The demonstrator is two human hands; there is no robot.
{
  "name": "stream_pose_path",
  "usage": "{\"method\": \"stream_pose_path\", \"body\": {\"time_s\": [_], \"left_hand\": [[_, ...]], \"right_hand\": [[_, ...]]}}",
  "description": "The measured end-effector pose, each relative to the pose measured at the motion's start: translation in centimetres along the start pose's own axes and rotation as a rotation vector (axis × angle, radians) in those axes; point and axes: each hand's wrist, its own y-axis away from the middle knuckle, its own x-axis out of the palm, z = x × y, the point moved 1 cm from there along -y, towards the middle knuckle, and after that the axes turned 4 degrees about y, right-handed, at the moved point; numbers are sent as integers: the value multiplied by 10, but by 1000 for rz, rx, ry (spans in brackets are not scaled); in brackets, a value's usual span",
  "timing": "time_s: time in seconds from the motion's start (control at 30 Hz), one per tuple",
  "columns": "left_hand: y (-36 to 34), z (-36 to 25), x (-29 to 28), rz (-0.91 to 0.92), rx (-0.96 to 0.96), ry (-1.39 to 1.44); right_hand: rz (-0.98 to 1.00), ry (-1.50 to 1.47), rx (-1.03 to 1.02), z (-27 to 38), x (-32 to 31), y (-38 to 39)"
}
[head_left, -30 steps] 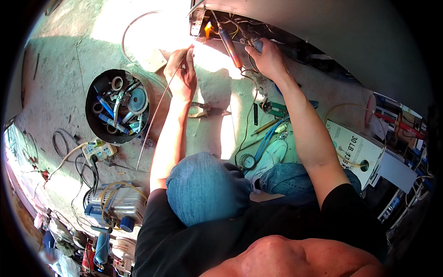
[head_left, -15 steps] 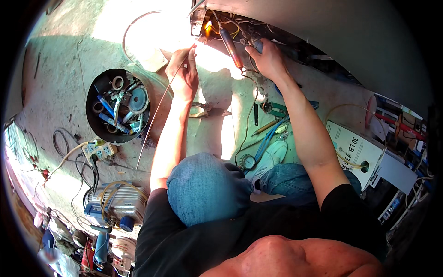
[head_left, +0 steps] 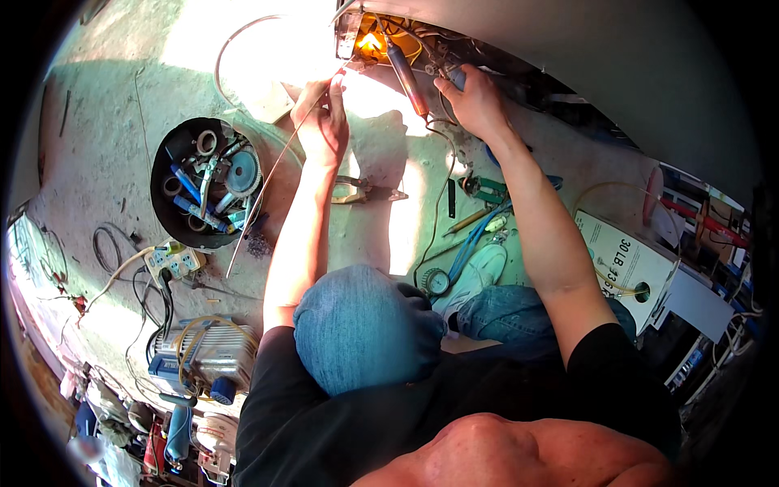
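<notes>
My left hand (head_left: 323,126) is closed in a pinch on a long thin copper-coloured brazing rod (head_left: 276,169). The rod's tail slants down past the bucket, while its tip points into the opening at the base of a large grey cabinet (head_left: 617,57). My right hand (head_left: 479,104) is wrapped round the blue-grey handle of a torch (head_left: 458,79), mostly hidden by the fingers. A bright orange flame (head_left: 372,44) burns inside the opening among tubes and wires. Between my hands a dark copper filter drier (head_left: 407,81) leans out, with a thin tube curling from its lower end.
Left stands a round black bucket (head_left: 156,199) full of tools and tape rolls. Pliers (head_left: 365,193) lie between my arms. A gauge (head_left: 436,282) with blue hoses sits near my shoe. A power strip (head_left: 174,261), a pump (head_left: 207,357) and a white carton (head_left: 621,252) stand around.
The flame has grown brighter and lights more of the opening. My left hand has edged slightly upward, and the rod's tail has swung up and left toward the bucket.
</notes>
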Motion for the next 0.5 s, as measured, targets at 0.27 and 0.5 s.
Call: {"method": "stream_pose_path", "body": {"time_s": [0.27,0.5], "left_hand": [[5,-20,-10,-50,-56,106],[6,-18,-14,-59,-123,141]], "right_hand": [[61,12,14,6,-8,-1],[15,16,-15,5,-4,-3]]}}
